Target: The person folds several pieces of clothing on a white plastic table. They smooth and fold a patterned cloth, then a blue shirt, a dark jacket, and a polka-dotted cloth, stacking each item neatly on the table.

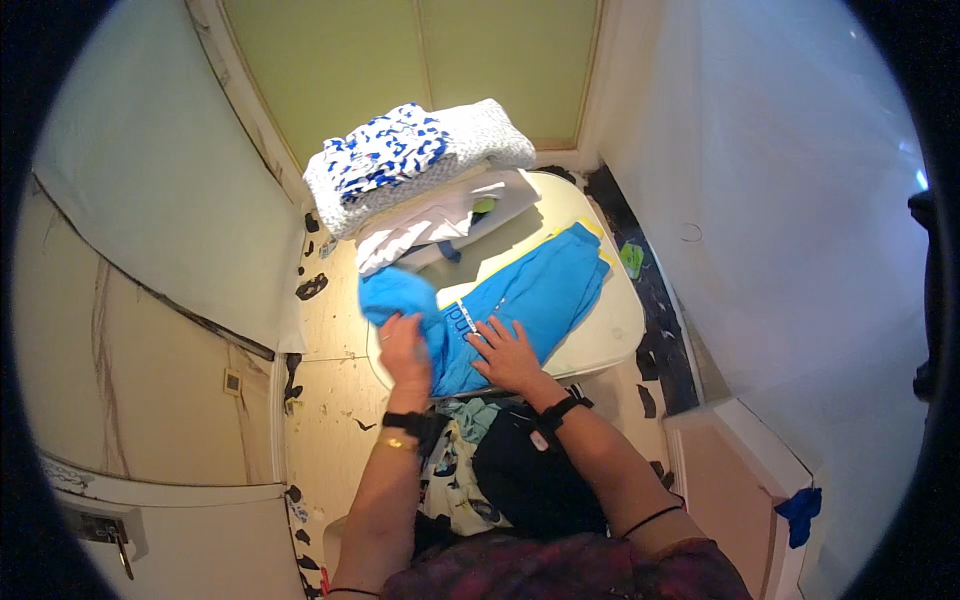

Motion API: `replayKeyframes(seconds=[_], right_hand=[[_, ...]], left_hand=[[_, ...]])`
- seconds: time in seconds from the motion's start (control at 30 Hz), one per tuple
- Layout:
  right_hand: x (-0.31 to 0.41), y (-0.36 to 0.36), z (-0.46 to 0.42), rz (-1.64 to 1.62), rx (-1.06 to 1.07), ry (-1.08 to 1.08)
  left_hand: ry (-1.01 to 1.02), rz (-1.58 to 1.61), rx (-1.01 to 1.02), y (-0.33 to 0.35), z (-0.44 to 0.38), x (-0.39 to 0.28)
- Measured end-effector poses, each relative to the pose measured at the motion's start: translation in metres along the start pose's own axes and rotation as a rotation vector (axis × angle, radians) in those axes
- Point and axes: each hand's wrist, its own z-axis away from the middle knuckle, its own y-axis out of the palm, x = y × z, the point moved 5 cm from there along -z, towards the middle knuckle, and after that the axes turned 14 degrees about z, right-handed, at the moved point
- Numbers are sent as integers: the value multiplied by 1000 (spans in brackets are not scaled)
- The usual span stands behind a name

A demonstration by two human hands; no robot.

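A blue garment with yellow trim and lettering (pixel 540 281) lies across a pale, round-cornered table or box lid (pixel 616 330). My left hand (pixel 406 349) is on its bunched left part, somewhat blurred, with fingers curled over the cloth. On the garment's middle rests my right hand (pixel 510 355), its fingers spread flat beside a white strip. Behind the garment stands a stack of folded cloth: a white piece (pixel 420 229) low in the stack, a white and grey textured one (pixel 487 131) above, and a blue-and-white patterned one (pixel 386 154) on top.
Black (pixel 529 469), teal (pixel 474 418) and patterned white clothes (pixel 461 480) are heaped near my body. Dark scraps (pixel 312 286) lie on the floor. Walls stand at both sides, with a door handle (pixel 120 551) at lower left and a blue cloth (pixel 801 516) at lower right.
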Motion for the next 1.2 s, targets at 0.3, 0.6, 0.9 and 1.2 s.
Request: replayKeyframes(seconds=[0.3, 0.6, 0.9, 1.2], right_hand=[[-13, 1, 11, -160, 434, 67], [-35, -24, 14, -228, -181, 126], [-84, -129, 21, -140, -554, 371], [-23, -117, -12, -32, -358, 58]], left_hand=[[40, 442, 565, 97, 21, -90], [-490, 276, 328, 17, 55, -1], [-357, 209, 474, 7, 41, -56], [-386, 243, 283, -2, 56, -10]])
